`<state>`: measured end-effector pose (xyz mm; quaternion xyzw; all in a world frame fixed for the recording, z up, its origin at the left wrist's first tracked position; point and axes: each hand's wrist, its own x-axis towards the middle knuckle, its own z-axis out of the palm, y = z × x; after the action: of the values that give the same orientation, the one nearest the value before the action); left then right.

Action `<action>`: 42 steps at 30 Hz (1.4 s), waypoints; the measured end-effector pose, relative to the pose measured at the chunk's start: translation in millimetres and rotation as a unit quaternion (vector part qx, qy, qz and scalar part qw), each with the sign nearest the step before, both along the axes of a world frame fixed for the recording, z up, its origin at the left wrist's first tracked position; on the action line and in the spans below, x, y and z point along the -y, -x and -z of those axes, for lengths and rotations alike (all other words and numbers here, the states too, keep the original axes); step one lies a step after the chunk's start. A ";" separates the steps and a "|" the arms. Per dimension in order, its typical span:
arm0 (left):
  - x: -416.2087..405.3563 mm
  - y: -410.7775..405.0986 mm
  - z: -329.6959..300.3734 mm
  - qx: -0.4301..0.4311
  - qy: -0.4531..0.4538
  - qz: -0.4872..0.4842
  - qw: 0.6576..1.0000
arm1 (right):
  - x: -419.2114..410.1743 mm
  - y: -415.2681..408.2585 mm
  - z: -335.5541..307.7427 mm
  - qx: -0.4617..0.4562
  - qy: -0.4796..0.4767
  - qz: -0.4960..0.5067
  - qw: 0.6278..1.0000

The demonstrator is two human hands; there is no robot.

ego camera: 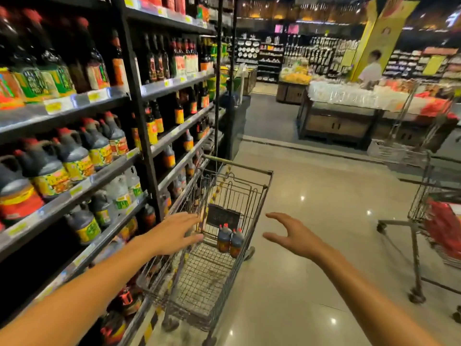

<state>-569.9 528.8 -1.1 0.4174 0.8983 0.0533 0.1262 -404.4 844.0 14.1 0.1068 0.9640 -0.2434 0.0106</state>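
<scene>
1. The grey wire-mesh shopping cart (204, 275) stands at lower centre of the frame, close beside the dark metal shelving (139, 96).
2. Two dark, red-capped sauce bottles (230, 239) stand upright and touching at its far end.
3. The left hand (174, 233) hovers at the cart's left rim, fingers straight and spread, holding nothing.
4. The right hand (291, 236) is right of the cart over the glossy tiled floor (324, 245), fingers apart, gently curved, empty.

Left of the left fingers (184, 219): black shelves (136, 78) packed with dark sauce bottles (72, 158). Right of the right fingers (277, 217): second cart (421, 198) with red packs (441, 226). Far beyond the fingertips: display table (336, 123), person in white (371, 71), yellow banner (381, 36).
</scene>
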 end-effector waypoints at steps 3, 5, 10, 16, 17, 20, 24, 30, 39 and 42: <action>-15.5 28.7 24.4 0.028 0.004 -0.007 1.000 | -13.3 45.6 27.1 0.022 0.011 -0.014 1.000; -24.2 54.4 39.5 0.041 0.004 -0.020 0.999 | -17.6 78.0 48.2 0.043 0.021 -0.029 0.998; -40.1 130.9 92.5 0.068 0.012 -0.027 0.997 | -22.3 153.1 97.3 0.072 0.041 -0.024 0.996; -67.7 202.6 164.5 0.118 0.033 -0.031 0.992 | -18.5 234.7 146.2 0.118 0.073 -0.005 0.990; -71.4 214.0 174.8 0.128 0.045 -0.030 0.990 | -18.7 247.3 154.1 0.125 0.078 -0.005 0.989; -77.6 240.3 206.9 0.177 0.058 -0.045 0.982 | -24.3 280.5 186.3 0.140 0.087 -0.004 0.986; -89.5 267.3 260.3 0.211 0.082 -0.052 0.973 | -42.5 322.7 241.3 0.178 0.082 -0.010 0.980; -113.4 301.1 352.0 0.260 0.125 -0.076 0.954 | -76.5 387.1 344.7 0.243 0.084 -0.036 0.966; -150.7 332.7 484.4 0.310 0.171 -0.077 0.932 | -94.9 461.0 464.6 0.200 0.085 0.015 0.976; -157.8 337.9 513.1 0.327 0.190 -0.084 0.922 | -94.6 470.1 490.3 0.201 0.049 0.017 0.978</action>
<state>-907.8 686.6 -514.2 0.2678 0.8323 0.0260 0.4847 -874.5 938.6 -476.3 0.1693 0.9272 -0.2639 0.2051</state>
